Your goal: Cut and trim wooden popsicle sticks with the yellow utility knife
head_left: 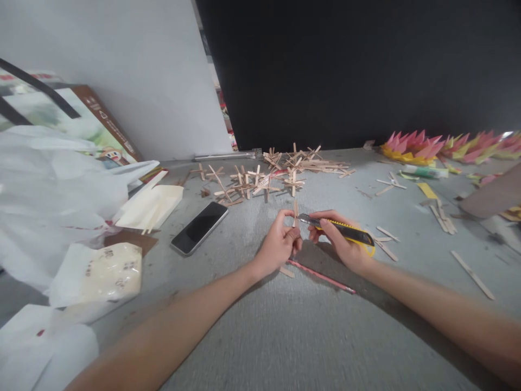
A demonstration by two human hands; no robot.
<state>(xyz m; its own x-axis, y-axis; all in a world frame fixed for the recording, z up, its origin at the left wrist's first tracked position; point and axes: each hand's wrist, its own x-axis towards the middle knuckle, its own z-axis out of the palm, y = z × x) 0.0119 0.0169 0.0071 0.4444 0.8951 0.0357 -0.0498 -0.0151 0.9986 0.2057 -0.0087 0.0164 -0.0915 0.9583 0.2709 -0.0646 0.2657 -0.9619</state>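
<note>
My left hand point(281, 239) pinches a short flat wooden craft stick point(296, 212), held upright above the table. In my right hand point(338, 239) is a yellow and black utility knife point(345, 230), its fingers wrapped round the handle. The blade end points left and meets the stick, or comes very close to it; I cannot tell whether it touches. Under my hands lie a pink striped pencil point(323, 276) and a loose piece of craft stick point(287, 272). Beyond them is a pile of crossed craft sticks point(293, 182).
A phone point(199, 228) lies left of my hands, near a paper food box point(157, 206) and a white plastic bag point(49, 201). To the right are loose sticks point(472, 274), a glue tube point(425, 171) and pink-yellow folded paper flowers point(413, 147). A black panel point(358, 76) stands behind.
</note>
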